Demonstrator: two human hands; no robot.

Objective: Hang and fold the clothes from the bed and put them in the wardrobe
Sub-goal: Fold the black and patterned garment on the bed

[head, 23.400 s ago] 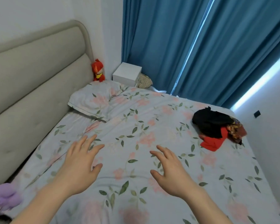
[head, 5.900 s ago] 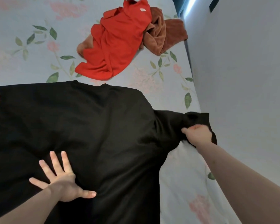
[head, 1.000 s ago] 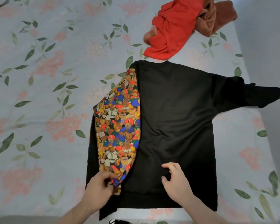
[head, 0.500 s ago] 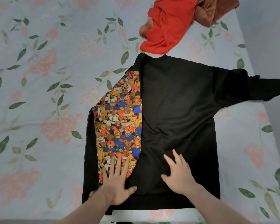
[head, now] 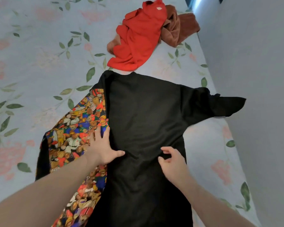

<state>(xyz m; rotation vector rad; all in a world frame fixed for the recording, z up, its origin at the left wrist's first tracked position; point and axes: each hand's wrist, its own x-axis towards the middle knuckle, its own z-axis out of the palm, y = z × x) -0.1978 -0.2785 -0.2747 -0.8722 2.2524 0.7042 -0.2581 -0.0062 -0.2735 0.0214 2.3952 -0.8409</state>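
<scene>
The left hand lies flat with fingers spread on the black garment at frame centre, by its bear-print panel. The right hand, fingers curled, pinches the black cloth. The garment's lower end is cut off by the bottom edge. The red garment partly hides a brown one, upper right, on the floral bed.

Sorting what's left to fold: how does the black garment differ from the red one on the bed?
The black garment is spread flat under both hands, while the red garment lies crumpled, untouched. The black one shows a teddy-bear print panel; the red one is plain and rests partly on a brown cloth. Both lie on the floral bedsheet.
</scene>
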